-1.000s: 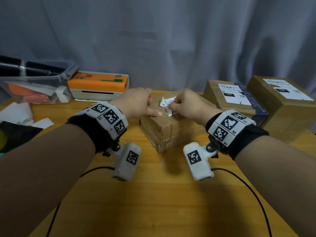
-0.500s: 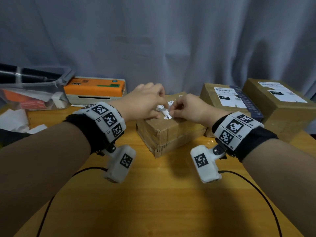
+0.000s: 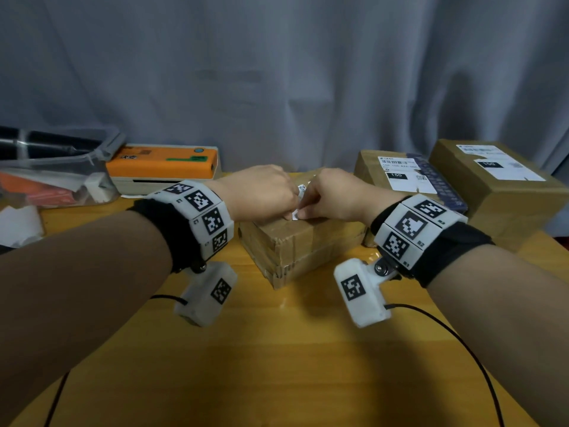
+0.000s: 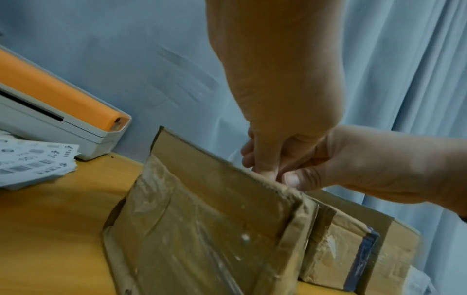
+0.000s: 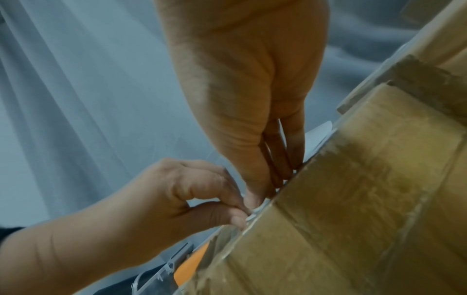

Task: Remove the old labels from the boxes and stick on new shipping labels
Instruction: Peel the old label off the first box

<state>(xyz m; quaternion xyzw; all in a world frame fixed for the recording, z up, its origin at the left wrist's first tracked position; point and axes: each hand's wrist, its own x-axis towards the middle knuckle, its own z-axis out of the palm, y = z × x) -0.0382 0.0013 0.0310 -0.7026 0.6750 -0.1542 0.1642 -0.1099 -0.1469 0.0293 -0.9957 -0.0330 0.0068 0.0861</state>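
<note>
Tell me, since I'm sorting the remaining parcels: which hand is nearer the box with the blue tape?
Right. The right hand works on the middle box, just beside the blue-taped box; the left hand is farther over, toward the orange printer.

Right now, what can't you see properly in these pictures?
- Head view: the old label is mostly hidden by the left hand and right hand.
- Left wrist view: label hidden behind the box edge.
- Far boxes' labels: print too small to read.

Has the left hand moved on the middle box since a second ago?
Yes. The left hand has slid right along the box, closing on the right hand; both now pinch the label scrap.
</note>
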